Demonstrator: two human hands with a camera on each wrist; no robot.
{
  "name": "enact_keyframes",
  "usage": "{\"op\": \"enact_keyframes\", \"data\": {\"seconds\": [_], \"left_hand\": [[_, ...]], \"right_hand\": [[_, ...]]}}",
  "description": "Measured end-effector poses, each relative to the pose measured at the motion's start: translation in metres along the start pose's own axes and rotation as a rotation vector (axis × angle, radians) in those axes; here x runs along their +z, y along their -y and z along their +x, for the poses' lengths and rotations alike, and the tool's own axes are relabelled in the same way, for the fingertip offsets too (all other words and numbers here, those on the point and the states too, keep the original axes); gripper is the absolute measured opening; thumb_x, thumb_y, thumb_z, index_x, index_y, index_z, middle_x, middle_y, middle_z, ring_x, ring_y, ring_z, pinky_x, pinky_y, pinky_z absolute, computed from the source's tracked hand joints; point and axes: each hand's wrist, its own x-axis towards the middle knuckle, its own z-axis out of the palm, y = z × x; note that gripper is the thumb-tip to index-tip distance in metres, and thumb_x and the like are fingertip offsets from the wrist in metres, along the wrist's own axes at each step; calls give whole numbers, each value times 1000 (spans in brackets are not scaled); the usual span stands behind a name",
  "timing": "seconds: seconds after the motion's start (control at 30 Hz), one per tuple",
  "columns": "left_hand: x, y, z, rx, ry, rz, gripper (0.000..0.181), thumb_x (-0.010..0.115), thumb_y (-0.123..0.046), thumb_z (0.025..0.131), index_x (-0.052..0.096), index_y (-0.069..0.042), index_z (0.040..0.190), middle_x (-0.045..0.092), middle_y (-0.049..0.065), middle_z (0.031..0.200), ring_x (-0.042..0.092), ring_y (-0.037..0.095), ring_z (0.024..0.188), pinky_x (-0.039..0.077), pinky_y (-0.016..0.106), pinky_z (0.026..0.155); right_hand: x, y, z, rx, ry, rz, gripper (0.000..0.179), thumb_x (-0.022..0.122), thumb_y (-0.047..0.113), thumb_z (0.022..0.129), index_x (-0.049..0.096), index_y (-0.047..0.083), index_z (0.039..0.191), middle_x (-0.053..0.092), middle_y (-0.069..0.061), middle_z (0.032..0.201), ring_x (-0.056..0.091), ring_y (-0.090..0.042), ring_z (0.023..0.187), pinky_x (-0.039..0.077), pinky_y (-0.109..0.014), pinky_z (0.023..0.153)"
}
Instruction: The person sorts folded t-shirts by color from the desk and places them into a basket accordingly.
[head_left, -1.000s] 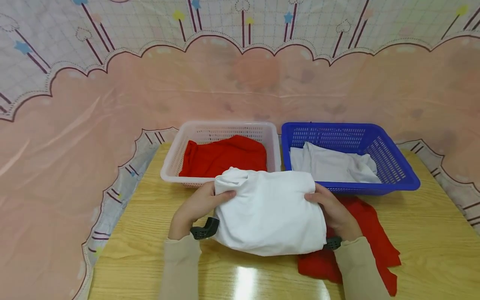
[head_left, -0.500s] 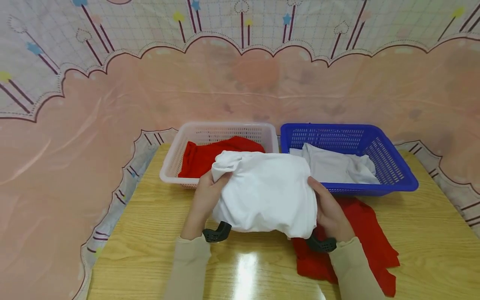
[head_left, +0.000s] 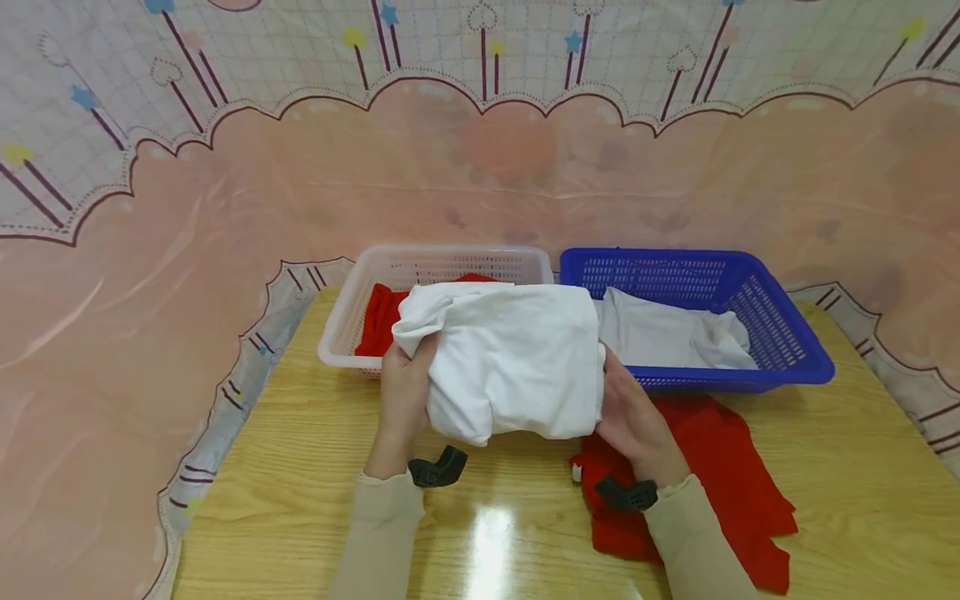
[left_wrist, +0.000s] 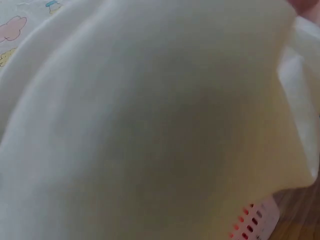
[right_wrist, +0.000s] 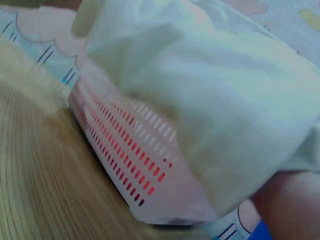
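Note:
A folded white cloth (head_left: 517, 367) is held up between both hands, in front of the white basket. My left hand (head_left: 405, 383) grips its left side, the thumb lying over the front near a bunched fold. At the right edge, my right hand (head_left: 630, 408) holds the cloth with the fingers partly hidden behind it. The cloth fills most of the left wrist view and hangs before the white basket (right_wrist: 125, 155) in the right wrist view. Red cloth (head_left: 378, 321) shows inside that basket, partly covered by the white cloth in the head view.
A blue basket (head_left: 795, 350) with white cloth (head_left: 660, 333) in it stands right of the white one. A red garment (head_left: 712, 467) lies on the wooden table (head_left: 285, 500) under the right forearm. A patterned curtain (head_left: 450, 167) hangs behind.
Both hands have carried the white cloth forward and to the left, up over the white basket's front edge. It now covers more of the red cloth there.

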Motion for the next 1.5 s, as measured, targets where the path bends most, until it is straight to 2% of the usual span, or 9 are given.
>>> {"op": "enact_keyframes", "data": {"seconds": [0.27,0.47,0.57,0.73,0.83,0.93,1.1,1.23,1.5], "left_hand": [[5,-2,2,-124,96,-147,42,59,-24,86,45,-7,122,48,10,117,48,24,106,38,37,92],[10,-6,1,-213,139,-252,46,59,-22,86,41,-8,126,45,10,122,44,25,111,35,38,95],[12,-7,0,-246,218,-231,52,63,-20,83,39,-13,129,44,9,124,43,26,111,35,38,95],[14,-7,-5,-264,446,-75,66,66,-16,81,29,-22,135,40,6,129,44,28,111,40,40,90],[19,-5,-7,-251,524,-10,68,64,-15,82,25,-22,137,40,6,128,46,28,109,42,40,88],[28,-2,-8,-218,527,-11,66,63,-14,83,25,-21,137,43,7,127,47,26,109,42,38,89],[46,-7,-9,-173,461,-60,63,60,-8,85,26,-18,137,46,8,125,49,26,107,43,39,88],[59,-11,-12,-171,416,-72,61,58,-6,85,26,-14,137,46,9,125,50,26,106,43,38,88],[80,9,-7,-155,359,-269,56,60,-8,84,33,-15,133,48,13,121,50,28,105,42,39,89]], "right_hand": [[12,3,9,-137,-225,-244,74,32,-19,85,17,24,143,9,-4,147,21,-25,128,33,-35,97],[14,10,10,-232,-316,-252,69,32,-20,86,22,19,142,12,-5,146,25,-24,126,35,-34,96],[12,16,9,-280,-325,-228,67,31,-20,86,23,17,142,13,-7,145,28,-23,124,35,-34,96],[7,26,5,-337,-322,-172,65,27,-20,87,23,15,141,14,-9,145,34,-22,121,35,-35,94],[3,30,1,-345,-321,-128,63,27,-18,88,24,16,141,13,-8,145,36,-22,120,35,-36,94],[0,33,-2,-362,-304,-107,62,27,-17,89,24,16,141,12,-8,145,35,-22,121,35,-36,94],[-5,41,-5,-404,-237,-57,61,24,-17,89,22,13,142,13,-9,144,34,-23,122,33,-37,96],[-8,47,-10,-427,-236,-67,59,24,-15,90,22,13,142,14,-10,143,36,-24,120,34,-37,95],[-14,58,-18,-442,-271,-113,57,27,-11,92,23,16,142,17,-9,140,41,-24,114,39,-37,91]]}}
